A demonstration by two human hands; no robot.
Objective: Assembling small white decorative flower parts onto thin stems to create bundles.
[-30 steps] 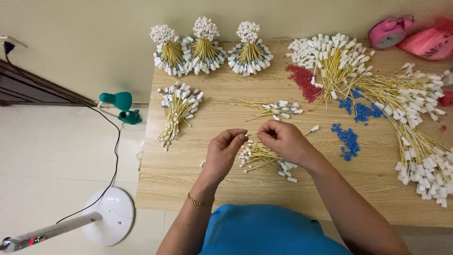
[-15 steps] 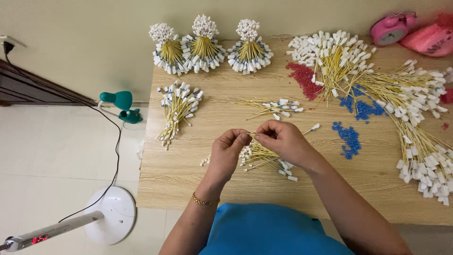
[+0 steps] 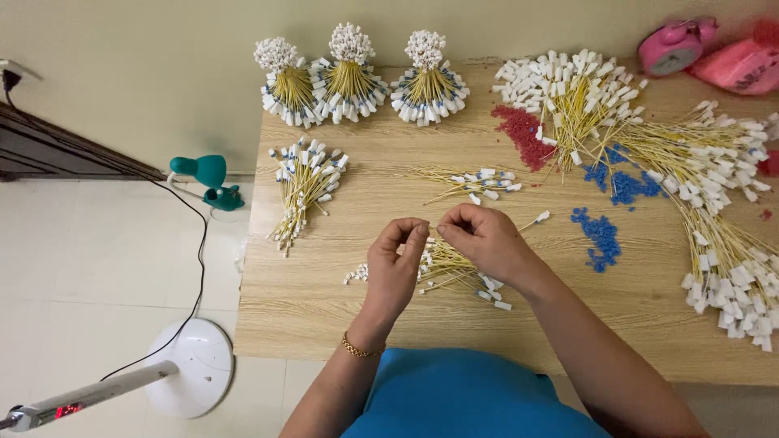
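My left hand and my right hand meet fingertip to fingertip over the wooden table, pinching a thin yellow stick between them. Under the hands lies a small loose pile of yellow sticks with white tips. A second small cluster of the same sticks lies just beyond the hands. A bundle of finished sticks rests to the left. A gold bracelet sits on my left wrist.
Three upright tied bunches of sticks stand at the table's back edge. A large heap of sticks covers the right side, with red beads and blue beads. Pink objects sit at the back right. A white fan base and green lamp stand on the floor.
My hands have stayed over the small pile, fingertips drawing closer together on the stick. The view shifted only slightly.
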